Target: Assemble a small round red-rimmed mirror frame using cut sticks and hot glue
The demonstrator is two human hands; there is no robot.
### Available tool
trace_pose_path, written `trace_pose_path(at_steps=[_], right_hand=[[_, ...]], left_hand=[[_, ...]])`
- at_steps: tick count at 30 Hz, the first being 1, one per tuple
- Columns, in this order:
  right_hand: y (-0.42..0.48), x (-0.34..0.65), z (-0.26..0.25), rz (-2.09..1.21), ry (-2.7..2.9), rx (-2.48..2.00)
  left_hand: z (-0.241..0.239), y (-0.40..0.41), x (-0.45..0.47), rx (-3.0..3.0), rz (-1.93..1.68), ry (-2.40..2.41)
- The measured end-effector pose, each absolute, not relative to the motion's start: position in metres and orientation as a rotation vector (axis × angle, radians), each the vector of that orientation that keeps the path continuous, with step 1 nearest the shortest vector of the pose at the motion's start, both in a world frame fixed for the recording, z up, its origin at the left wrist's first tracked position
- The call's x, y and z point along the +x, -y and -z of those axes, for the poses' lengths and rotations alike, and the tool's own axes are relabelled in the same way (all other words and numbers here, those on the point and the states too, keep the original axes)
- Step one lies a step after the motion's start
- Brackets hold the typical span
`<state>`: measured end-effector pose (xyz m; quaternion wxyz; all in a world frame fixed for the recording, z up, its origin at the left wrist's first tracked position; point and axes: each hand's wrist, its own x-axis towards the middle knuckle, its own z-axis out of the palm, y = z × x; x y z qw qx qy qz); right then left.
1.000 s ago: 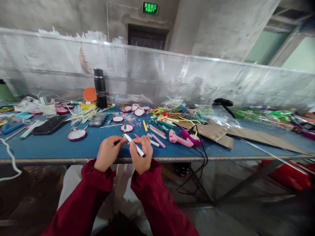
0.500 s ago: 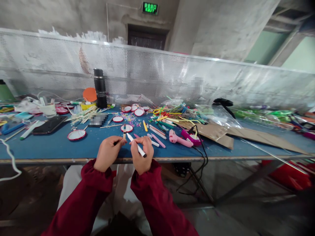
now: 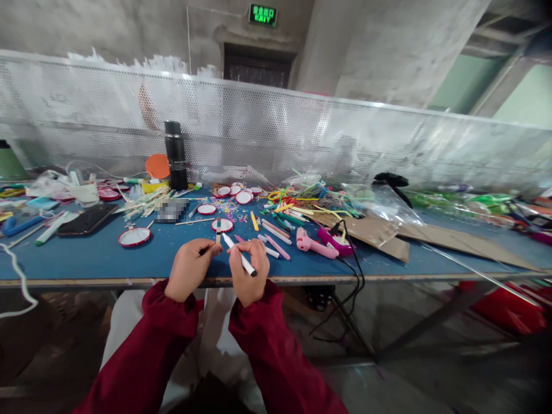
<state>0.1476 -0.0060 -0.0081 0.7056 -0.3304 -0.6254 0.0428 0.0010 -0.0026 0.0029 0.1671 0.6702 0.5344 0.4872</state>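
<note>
Flat wooden stick with dark band (image 3: pixel 218 238) was pinched in the left hand (image 3: pixel 190 265) — just to its right, the right hand (image 3: pixel 249 287) clasped a white, black-ended marker (image 3: pixel 247 264).

This seems to be a craft workshop. On the worktop (image 3: pixel 95 260) lie a glue gun (image 3: pixel 318 245), cardboard (image 3: pixel 466 245) and many thin sticks (image 3: pixel 144 200). Behind are a raw concrete wall (image 3: pixel 129 29) and an exit sign (image 3: pixel 263 15).

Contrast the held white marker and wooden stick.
Color: the marker is white with a black end; the stick is pale brown with dark marking.
Pose: the marker slants across the view; the stick runs nearly vertical.
Hold: the right hand has the marker, the left hand the stick.
Both are slim.
</note>
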Motion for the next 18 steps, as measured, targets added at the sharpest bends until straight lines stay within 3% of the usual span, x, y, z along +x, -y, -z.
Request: trace_pose_path(at_steps=[18], right_hand=[[0.0068, 0.1452, 0.0070, -0.084, 1.447, -0.736]], left_hand=[[-0.0005, -0.0003, -0.0007, 1.947, -1.373, -1.521]])
